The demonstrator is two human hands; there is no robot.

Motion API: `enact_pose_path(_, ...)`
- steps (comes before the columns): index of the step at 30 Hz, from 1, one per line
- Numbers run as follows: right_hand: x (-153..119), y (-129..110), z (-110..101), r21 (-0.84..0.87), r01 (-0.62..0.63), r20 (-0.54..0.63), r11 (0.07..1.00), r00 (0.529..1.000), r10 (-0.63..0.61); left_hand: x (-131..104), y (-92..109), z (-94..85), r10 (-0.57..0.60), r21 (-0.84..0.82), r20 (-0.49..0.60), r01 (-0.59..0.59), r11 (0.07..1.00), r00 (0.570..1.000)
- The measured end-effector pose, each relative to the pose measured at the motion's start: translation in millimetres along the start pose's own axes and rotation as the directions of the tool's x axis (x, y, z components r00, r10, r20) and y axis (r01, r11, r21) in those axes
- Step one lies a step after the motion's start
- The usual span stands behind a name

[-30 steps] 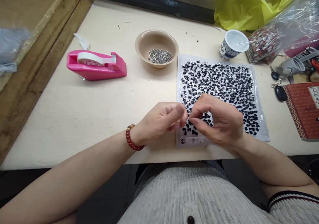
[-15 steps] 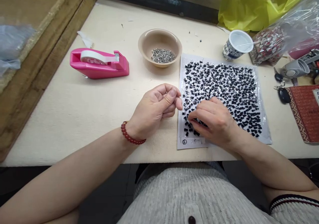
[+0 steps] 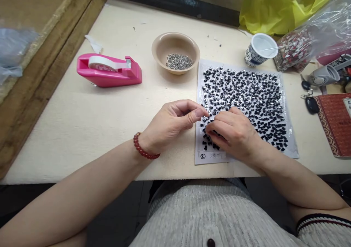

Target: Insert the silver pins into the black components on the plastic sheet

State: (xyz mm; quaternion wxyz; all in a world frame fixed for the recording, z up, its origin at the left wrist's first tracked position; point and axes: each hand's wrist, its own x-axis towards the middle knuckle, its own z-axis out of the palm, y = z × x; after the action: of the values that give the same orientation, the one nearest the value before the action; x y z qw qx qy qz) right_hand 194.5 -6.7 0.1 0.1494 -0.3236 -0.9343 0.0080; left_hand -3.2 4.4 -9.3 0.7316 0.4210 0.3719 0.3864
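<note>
Pale wood makes up the worktop [image 3: 109,130], its near edge running just in front of a grey ribbed top [image 3: 203,210]. Nearest, the right hand [image 3: 233,133] lies over the lower part of a white sheet [image 3: 200,144], thumb and forefinger curled together; whether they pinch anything is hidden. Beside it, the left hand [image 3: 175,122], a red bead bracelet [image 3: 142,150] at its wrist, brings thumb and forefinger together at the sheet's left edge, and I cannot tell if something is between them. Small black pieces [image 3: 244,93] cover the sheet in dense rows. Farther off stand a pink tape dispenser [image 3: 109,75] on the left, a beige bowl [image 3: 164,51] holding small metal pins [image 3: 178,62], and, right of it, a patterned cup [image 3: 253,56] near a yellow bag [image 3: 265,11]
</note>
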Motion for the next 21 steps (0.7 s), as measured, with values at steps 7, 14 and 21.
enact_pose_path(7, -1.6, 1.8, -3.8, 0.024, -0.008, -0.02, 1.0, 1.0, 0.008, 0.7, -0.2, -1.6, -0.068, -0.054, 0.033, 0.07, 0.996, 0.997)
enact_pose_path(14, -2.4, -5.1, -11.5, 0.324, -0.055, -0.217, 0.944, 0.968, 0.13, 0.4, 2.0, 3.9, -0.132, -0.144, 0.061, 0.14, 0.98, 0.989)
enact_pose_path(21, 0.7, -14.4, -4.6, 0.282, 0.043, -0.308, 0.958, 0.95, 0.048, -4.3, -5.4, 7.2, -0.06, -0.21, 0.18, 0.098, 0.973, 0.982)
